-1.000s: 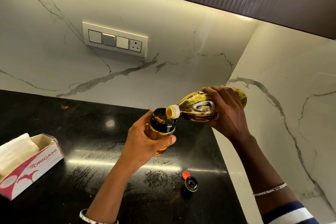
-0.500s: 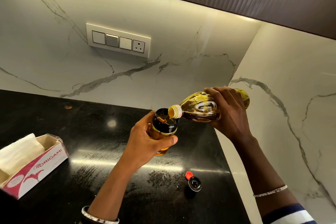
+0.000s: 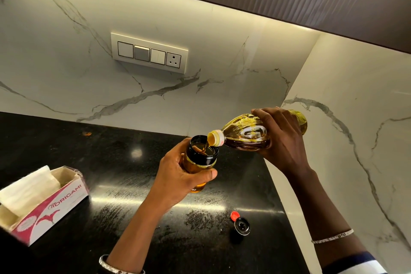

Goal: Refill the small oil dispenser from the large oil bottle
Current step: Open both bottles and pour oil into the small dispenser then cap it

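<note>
Oil [image 3: 206, 146] is poured from the large oil bottle [image 3: 246, 133] into the small oil dispenser [image 3: 201, 162]. The bottle is tipped on its side and gripped by the right hand [image 3: 282, 140]. The dispenser is held over the black worktop [image 3: 111, 151], gripped round its side by the left hand [image 3: 178, 176]. A black cap [image 3: 242, 226] with a red tip is seen on the worktop nearby.

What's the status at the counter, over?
Left hand grips small dispenser. Right hand tilts large oil bottle, pouring in. Cap lies aside on counter, nothing in the way.
</note>
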